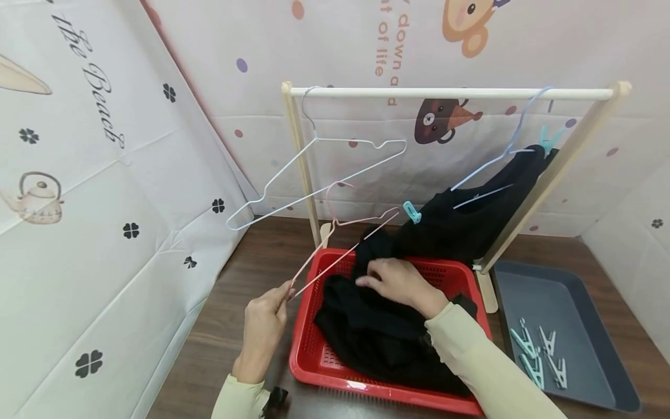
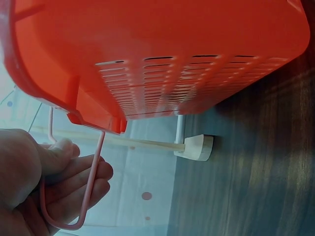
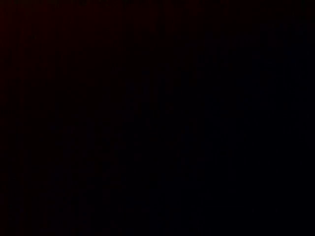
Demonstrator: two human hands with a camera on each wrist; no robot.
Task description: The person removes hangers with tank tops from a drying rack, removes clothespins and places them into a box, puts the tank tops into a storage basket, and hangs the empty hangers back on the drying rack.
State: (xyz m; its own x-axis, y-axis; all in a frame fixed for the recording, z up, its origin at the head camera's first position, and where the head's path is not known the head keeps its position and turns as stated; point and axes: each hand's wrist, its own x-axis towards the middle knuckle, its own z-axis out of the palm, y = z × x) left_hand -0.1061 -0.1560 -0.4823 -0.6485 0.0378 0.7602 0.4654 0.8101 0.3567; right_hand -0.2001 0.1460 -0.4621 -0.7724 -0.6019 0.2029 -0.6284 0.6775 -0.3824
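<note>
My left hand (image 1: 264, 326) grips a thin pink clothes hanger (image 1: 335, 265) by one end, tilted above the left rim of the red basket (image 1: 298, 343). In the left wrist view, the fingers (image 2: 74, 187) curl about the pink wire's rounded end. Black garments (image 1: 377, 326) lie bunched in the basket. Over them my right hand (image 1: 400, 282) pinches black cloth between thumb and bent fingers, with the fingertips partly hidden. The right wrist view is almost wholly dark.
A white-barred wooden rack (image 1: 450, 93) stands behind the basket. From it hang a white hanger (image 1: 314, 139) and a blue hanger (image 1: 508, 152) bearing a black garment (image 1: 466, 221) with turquoise clips (image 1: 412, 212). A grey tray (image 1: 565, 302) at right holds several clothespins (image 1: 534, 355).
</note>
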